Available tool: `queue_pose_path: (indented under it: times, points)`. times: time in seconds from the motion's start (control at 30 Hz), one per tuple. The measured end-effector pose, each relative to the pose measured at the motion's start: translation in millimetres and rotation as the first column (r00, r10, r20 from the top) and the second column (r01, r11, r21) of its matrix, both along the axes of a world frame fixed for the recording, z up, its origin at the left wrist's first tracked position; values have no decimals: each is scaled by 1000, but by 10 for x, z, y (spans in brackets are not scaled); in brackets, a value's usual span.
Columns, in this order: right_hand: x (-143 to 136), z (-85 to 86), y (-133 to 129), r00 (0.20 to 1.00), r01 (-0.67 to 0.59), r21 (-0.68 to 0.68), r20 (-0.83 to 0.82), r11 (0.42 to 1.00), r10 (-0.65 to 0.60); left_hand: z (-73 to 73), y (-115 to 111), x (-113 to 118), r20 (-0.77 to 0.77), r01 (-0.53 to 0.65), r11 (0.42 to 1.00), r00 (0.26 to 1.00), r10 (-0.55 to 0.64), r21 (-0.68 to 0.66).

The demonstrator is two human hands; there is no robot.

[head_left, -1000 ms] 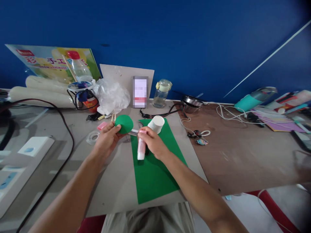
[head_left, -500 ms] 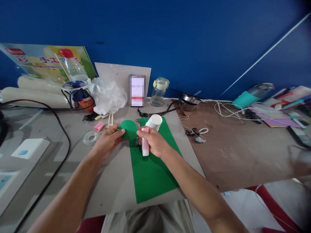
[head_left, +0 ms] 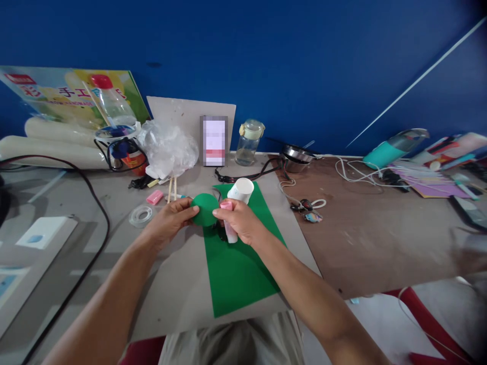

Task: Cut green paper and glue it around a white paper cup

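My left hand (head_left: 175,217) pinches the left edge of a green paper circle (head_left: 206,209) between thumb and fingers. My right hand (head_left: 240,219) is closed around a pink and white glue stick (head_left: 230,223), its thumb and fingertip at the circle's right edge. Both hands are above a green sheet of paper (head_left: 243,279) on the table. Just beyond the right hand, a white paper cup (head_left: 241,190) lies tilted on the sheet, its open end facing me. A dark object under the glue stick is partly hidden.
Left of my hands lie a tape roll (head_left: 140,216), a pink cap (head_left: 154,197) and wooden chopsticks (head_left: 172,189). A phone (head_left: 214,142) leans at the back beside a glass jar (head_left: 249,143). Keys (head_left: 309,210) and cables lie to the right; a black cable (head_left: 102,203) crosses the left side.
The green circle has shifted slightly right with my left hand, and its right edge now meets my right fingertips. The glue stick has tilted a little.
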State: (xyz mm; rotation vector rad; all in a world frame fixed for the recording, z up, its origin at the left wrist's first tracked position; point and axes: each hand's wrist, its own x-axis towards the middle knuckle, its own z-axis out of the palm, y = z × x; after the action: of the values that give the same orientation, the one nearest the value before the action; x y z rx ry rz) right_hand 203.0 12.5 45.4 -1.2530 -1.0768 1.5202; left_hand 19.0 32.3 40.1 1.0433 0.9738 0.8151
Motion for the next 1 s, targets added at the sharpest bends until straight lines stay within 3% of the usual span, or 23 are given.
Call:
queue_pose_path:
  times: [0.33,0.73,1.0]
  points:
    - [27,-7,-10,973,-34,137,233,990,1,18,26,-51,-135,52,997,990,-43,64]
    - [43,-30,4,955,15,271,281,963,-94,-1,37,-89,106,108,993,989,-102,-51]
    - [29,-19,8,950,75,295,270,953,-159,9,-7,21,78,17,1000,997,-15,-17]
